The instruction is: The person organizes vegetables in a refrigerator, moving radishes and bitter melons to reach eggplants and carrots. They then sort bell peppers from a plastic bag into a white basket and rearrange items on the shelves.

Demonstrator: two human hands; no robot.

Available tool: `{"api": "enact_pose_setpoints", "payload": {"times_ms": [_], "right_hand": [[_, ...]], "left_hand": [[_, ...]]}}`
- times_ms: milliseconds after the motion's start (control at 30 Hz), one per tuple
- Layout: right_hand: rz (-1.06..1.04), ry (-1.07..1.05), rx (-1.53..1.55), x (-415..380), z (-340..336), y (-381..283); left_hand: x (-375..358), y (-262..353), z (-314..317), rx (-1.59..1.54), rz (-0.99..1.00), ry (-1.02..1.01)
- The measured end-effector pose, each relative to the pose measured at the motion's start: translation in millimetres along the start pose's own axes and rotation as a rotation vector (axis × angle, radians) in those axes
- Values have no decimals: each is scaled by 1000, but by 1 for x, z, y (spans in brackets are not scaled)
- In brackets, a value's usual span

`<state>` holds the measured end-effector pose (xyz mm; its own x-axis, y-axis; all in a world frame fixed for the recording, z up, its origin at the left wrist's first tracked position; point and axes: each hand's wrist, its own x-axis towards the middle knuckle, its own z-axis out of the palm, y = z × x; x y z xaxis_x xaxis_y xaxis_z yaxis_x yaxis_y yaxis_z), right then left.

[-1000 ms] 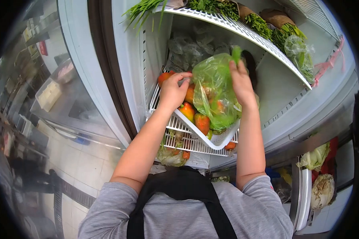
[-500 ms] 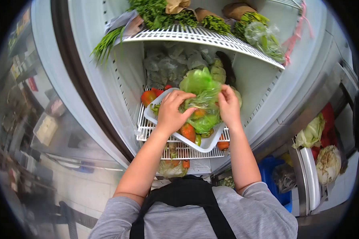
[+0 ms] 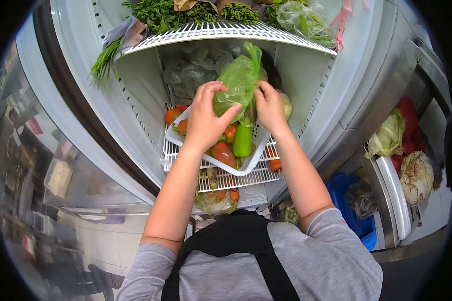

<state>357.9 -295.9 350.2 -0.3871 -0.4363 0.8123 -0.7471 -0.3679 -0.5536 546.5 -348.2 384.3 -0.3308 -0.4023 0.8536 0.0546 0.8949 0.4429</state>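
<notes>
A thin green plastic bag [image 3: 234, 80], with its twisted top pointing up, is between my two hands over the tray. My left hand [image 3: 208, 116] grips the bag's left side, thumb and fingers curved around it. With fingers pinched together, my right hand [image 3: 272, 110] holds the bag's right edge. Below the bag is a long smooth green vegetable [image 3: 242, 141]; its upper end is hidden. The white tray [image 3: 243, 173] rests tilted on a wire shelf and holds reddish-orange peppers [image 3: 223, 154] and some green ones.
Bunches of leafy greens [image 3: 155, 17] lie on the upper fridge shelf [image 3: 226, 32]. Clear plastic bags [image 3: 191, 70] fill the back of the compartment. Carrots [image 3: 234, 194] show on a lower shelf. At right are a cabbage [image 3: 386, 133] and a blue crate [image 3: 344, 193].
The bag has been drawn upward into a bunched shape, and the long green vegetable now shows below it. Both hands have shifted slightly left and up in view, as has the fridge.
</notes>
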Motion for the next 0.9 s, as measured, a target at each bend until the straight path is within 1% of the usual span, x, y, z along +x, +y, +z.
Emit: {"api": "enact_pose_setpoints", "payload": {"times_ms": [33, 67, 100, 133, 167, 200, 233, 267, 300, 333, 400, 433, 467, 533, 567, 600, 633, 667, 700, 733, 767, 800, 867, 900], "right_hand": [[100, -51, 91, 2, 5, 0], [97, -50, 91, 3, 5, -8], [101, -96, 23, 6, 3, -22], [104, -143, -46, 8, 2, -29], [137, -97, -54, 10, 2, -28], [134, -101, -54, 14, 0, -28], [136, -101, 10, 18, -3, -27], [139, -100, 73, 21, -4, -29], [177, -212, 146, 22, -3, -30], [177, -214, 146, 24, -4, -31], [128, -332, -92, 30, -7, -50], [63, -250, -87, 32, -4, -51], [63, -248, -89, 31, 0, -53], [102, -201, 12, 30, 9, -55], [209, -301, 157, 29, 16, -44], [211, -301, 156, 26, 23, -43], [309, -285, 348, 24, 30, -41], [404, -267, 539, 23, 35, -43], [427, -330, 551, 24, 36, -44], [424, -329, 550, 24, 37, -46], [476, -391, 521, 24, 38, -49], [529, -452, 492, 24, 38, -53], [551, -476, 467, 27, 38, -55], [542, -449, 428, 28, 42, -53]], "left_hand": [[1, 1, 3, 2, -25, -44], [2, 1, 5, 5, -51, -87], [2, -3, 7, 15, -115, -73], [3, -9, 8, 15, -115, -68], [5, -13, 6, -11, -134, 2], [7, -17, 5, -36, -151, 73], [8, -20, 4, -102, -172, 155], [10, -16, 1, -102, -172, 159], [12, -12, -2, -187, -228, 202], [14, -8, -4, -273, -284, 241], [17, -9, -4, -301, -261, 258], [18, -10, -4, -412, -304, 263], [19, -11, -4, -524, -344, 267], [24, -13, -7, -564, -347, 265], [27, -13, -8, -673, -366, 254], [29, -10, -11, -782, -385, 241], [31, -7, -15, -869, -409, 226], [31, -4, -18, -870, -408, 224], [32, -1, -20, -913, -392, 212], [32, 0, -22, -955, -374, 199], [31, -2, -26, -885, -355, 141], [30, -3, -30, -886, -353, 141], [30, -2, -35, -928, -339, -3], [31, 0, -37, -928, -338, -1]]}}
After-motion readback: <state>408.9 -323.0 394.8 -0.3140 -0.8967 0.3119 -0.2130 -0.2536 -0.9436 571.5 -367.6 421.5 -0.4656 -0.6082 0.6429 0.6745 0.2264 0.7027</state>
